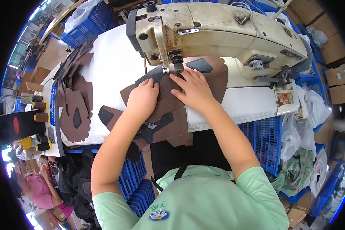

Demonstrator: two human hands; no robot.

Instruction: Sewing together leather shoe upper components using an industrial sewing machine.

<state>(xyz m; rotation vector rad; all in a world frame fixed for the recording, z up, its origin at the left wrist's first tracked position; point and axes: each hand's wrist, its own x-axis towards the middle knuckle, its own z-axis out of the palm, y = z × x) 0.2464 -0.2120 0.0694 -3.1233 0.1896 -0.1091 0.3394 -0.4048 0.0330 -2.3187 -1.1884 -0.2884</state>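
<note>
A brown leather-like piece (pixel 215 85) with black patches lies flat under the needle end of a cream sewing machine (pixel 222 28). The presser foot (pixel 165 70) stands at the edge of its black patch (pixel 151 75). My left hand (pixel 143 96) has its fingers bent and pressed together on the piece, just left of the foot. My right hand (pixel 194 87) lies on the brown surface with fingers spread, the fingertips close to the machine's needle end. Another brown piece with black overlays (pixel 168 128) lies nearer me, partly behind my left forearm.
A stack of brown pieces (pixel 77 111) covers the left of the white table (pixel 111 50). Thread spools (pixel 40 111) stand beyond its left edge. Blue crates (pixel 262 142) and plastic bags (pixel 299 130) are at the right. A person in pink (pixel 46 189) sits at the lower left.
</note>
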